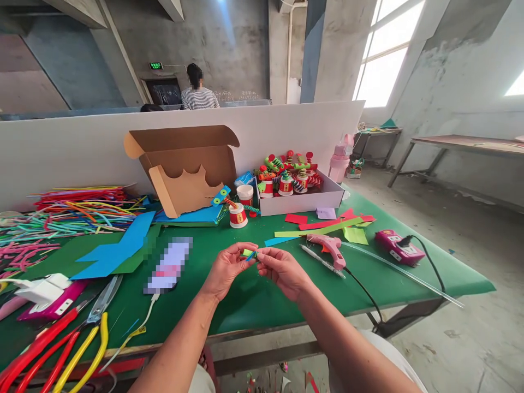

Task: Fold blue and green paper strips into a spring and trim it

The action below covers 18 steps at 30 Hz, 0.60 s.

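Observation:
Above the green tabletop, my left hand (227, 268) and my right hand (282, 270) meet at the fingertips. Between them is a small folded piece of green and blue paper strips (250, 254); both hands pinch it. Fingers cover part of the piece. Just beyond the hands stands a red and white paper cup figure (238, 215) with coiled paper arms and a blue head strip. To the right lie a pink glue gun (327, 244), a white pen (321, 261) and a long green paper strip (317, 227).
A white box (301, 203) full of cup figures stands at the back, beside a pink bottle (340, 161). An open cardboard box (184, 174) is to its left. Scissors (100, 305), a phone (170, 266), pipe cleaners (85, 215) and a purple power socket (399, 248) lie around.

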Each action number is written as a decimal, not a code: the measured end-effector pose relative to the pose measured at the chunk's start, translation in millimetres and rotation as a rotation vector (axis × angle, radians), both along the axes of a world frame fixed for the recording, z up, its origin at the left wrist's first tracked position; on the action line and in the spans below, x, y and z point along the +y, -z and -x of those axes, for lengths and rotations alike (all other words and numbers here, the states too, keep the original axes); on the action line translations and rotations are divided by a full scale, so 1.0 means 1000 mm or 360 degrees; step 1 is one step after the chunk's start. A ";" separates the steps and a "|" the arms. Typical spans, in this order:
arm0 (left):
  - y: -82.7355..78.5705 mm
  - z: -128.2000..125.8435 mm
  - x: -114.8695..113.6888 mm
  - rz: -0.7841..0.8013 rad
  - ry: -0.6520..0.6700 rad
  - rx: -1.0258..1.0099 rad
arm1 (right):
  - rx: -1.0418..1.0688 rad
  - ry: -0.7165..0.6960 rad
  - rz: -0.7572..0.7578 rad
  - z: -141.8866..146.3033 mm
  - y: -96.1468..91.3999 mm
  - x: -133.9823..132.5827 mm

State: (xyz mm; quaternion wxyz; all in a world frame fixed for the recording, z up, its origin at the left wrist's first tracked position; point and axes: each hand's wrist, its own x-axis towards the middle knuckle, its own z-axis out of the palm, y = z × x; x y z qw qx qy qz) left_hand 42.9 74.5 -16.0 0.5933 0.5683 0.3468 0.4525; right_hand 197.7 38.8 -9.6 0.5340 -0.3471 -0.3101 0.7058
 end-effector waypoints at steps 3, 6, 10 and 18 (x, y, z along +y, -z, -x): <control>-0.004 0.005 -0.001 0.0076 0.0081 -0.0008 | -0.0131 0.0148 -0.0087 0.000 -0.001 -0.001; -0.006 0.009 -0.001 0.0112 0.0030 -0.0063 | -0.0297 0.0275 -0.0181 0.000 -0.004 -0.001; -0.003 0.008 0.005 0.0049 -0.0162 -0.0045 | -0.0275 0.0257 -0.0153 -0.002 -0.002 0.000; -0.013 0.070 -0.004 -0.0510 -0.0940 0.0788 | -0.0256 0.0230 -0.0047 -0.010 0.000 0.007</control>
